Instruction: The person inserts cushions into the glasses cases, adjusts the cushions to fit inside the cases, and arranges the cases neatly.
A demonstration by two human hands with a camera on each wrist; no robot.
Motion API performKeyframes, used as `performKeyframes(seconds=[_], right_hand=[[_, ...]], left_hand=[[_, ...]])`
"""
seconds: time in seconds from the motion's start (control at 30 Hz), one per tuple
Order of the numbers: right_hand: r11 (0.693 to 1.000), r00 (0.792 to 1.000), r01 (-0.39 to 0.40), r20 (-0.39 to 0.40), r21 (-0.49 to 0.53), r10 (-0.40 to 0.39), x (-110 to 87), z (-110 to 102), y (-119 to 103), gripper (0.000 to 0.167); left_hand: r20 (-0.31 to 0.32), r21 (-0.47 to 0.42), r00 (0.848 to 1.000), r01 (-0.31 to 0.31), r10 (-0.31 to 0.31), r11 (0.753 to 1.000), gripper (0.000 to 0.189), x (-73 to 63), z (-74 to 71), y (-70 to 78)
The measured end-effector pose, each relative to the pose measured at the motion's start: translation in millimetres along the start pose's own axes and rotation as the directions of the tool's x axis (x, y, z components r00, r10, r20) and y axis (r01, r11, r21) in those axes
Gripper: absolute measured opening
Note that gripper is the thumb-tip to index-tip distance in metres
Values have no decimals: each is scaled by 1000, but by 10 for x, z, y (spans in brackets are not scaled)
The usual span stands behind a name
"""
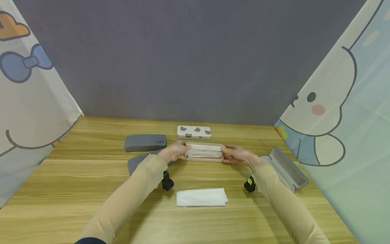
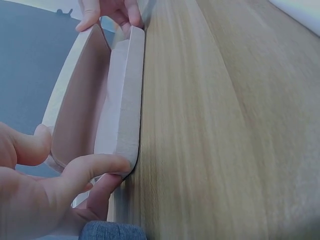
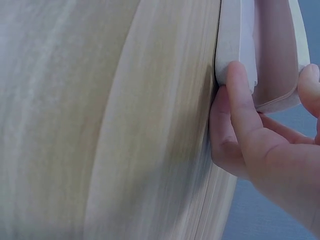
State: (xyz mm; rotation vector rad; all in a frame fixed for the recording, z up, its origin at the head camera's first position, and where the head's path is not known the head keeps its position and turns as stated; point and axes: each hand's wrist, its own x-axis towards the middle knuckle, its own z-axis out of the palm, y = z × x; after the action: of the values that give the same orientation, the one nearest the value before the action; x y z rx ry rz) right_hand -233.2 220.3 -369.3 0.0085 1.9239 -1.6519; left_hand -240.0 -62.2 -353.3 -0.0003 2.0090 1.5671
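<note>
A pale pink glasses case (image 1: 204,145) stands partly open on the table, a folded white cloth (image 1: 203,153) lying inside it. My left hand (image 1: 176,150) grips the case's left end. In the left wrist view its thumb (image 2: 35,145) is at the lid's edge and a forefinger touches the base's rim. At the opposite end my right hand (image 1: 239,155) holds the case in the same manner, with the thumb on the lid and a finger (image 3: 240,95) against the base. The bottom of the case is hidden by the cloth.
Behind the case sits a white bear-print case (image 1: 194,132). Two grey cases, one (image 1: 145,142) behind the other (image 1: 138,162), lie left, the nearer partly covered by my left arm. A grey case (image 1: 286,169) lies open at right. Another folded white cloth (image 1: 201,197) lies in front.
</note>
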Motion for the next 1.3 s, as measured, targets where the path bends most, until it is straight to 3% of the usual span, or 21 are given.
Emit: performKeyframes(seconds=[0.67,1.3], right_hand=[[1000,1000,3,-21,-27,-3,-45,36,13,77],[991,997,64,-43,-115,-69,-55,51,83,70]], left_hand=[[-13,16,1000,7,-7,1000,63,-16,36,-8],[-33,74,999,15,-13,997,61,-60,64,-7]])
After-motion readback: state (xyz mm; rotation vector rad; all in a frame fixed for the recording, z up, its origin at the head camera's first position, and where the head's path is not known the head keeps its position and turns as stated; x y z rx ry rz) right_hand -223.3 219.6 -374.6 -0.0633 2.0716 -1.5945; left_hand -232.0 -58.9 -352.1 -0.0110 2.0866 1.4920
